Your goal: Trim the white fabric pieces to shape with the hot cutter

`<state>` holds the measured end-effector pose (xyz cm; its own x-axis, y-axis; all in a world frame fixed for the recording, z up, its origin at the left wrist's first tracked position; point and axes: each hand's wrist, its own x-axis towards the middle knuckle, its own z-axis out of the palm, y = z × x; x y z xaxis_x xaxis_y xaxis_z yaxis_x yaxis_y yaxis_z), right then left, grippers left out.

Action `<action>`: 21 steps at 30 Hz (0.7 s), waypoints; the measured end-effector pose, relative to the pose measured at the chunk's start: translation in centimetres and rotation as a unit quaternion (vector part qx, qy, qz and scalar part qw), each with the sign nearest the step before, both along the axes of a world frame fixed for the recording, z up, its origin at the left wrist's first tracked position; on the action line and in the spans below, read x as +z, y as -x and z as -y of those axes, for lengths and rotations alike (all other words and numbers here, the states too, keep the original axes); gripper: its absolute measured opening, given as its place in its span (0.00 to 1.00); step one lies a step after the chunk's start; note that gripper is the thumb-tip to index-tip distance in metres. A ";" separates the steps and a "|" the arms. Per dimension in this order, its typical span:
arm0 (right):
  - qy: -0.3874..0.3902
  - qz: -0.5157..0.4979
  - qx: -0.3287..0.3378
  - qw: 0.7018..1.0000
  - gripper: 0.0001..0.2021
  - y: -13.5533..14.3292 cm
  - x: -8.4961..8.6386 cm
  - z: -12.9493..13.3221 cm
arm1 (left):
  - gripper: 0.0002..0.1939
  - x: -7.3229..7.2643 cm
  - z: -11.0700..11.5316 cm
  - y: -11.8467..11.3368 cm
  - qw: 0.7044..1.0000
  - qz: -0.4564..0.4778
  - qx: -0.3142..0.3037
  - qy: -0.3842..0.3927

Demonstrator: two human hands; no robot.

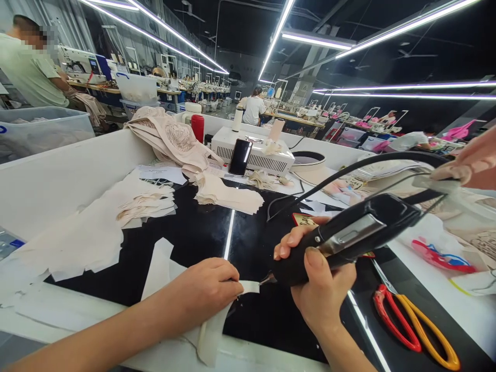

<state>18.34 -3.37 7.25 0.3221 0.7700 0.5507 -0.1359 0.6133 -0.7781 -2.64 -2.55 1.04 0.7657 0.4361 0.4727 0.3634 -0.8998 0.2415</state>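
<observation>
My left hand (207, 289) pinches a narrow pale fabric strip (250, 286) just above the black glossy tabletop (189, 227). From under that hand a pale fabric piece (215, 336) hangs toward the table's front edge. My right hand (323, 294) is wrapped around a black corded handheld tool (349, 232). Its thin metal tip (267, 279) points left, at the strip's free end; whether they touch I cannot tell. White fabric (158, 263) lies behind my left hand. To the right rest scissors (411, 320) with red and orange handles.
Stacked pale pieces (93, 227) lie left, another stack (228, 194) in the middle. A phone (240, 156) leans on a white box (220, 142). At right, another person's hand (470, 160) is by the black cord (372, 161) with something translucent. Bras (166, 134) lie at back left.
</observation>
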 end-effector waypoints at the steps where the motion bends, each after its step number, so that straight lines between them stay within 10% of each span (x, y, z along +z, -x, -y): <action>1: 0.001 0.000 -0.001 1.000 0.20 0.0 0.0 0.0 | 0.12 -0.1 0.1 0.1 1.000 -0.001 -0.001 0.004; 21: -0.006 -0.017 0.001 1.000 0.19 0.3 0.1 0.5 | 0.17 -0.2 1.0 -0.2 1.000 0.005 -0.007 0.026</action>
<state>18.08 -3.85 7.30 0.3396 0.7646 0.5477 -0.1642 0.6216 -0.7660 -2.46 -3.56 0.85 0.7677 0.4496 0.4566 0.3485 -0.8909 0.2912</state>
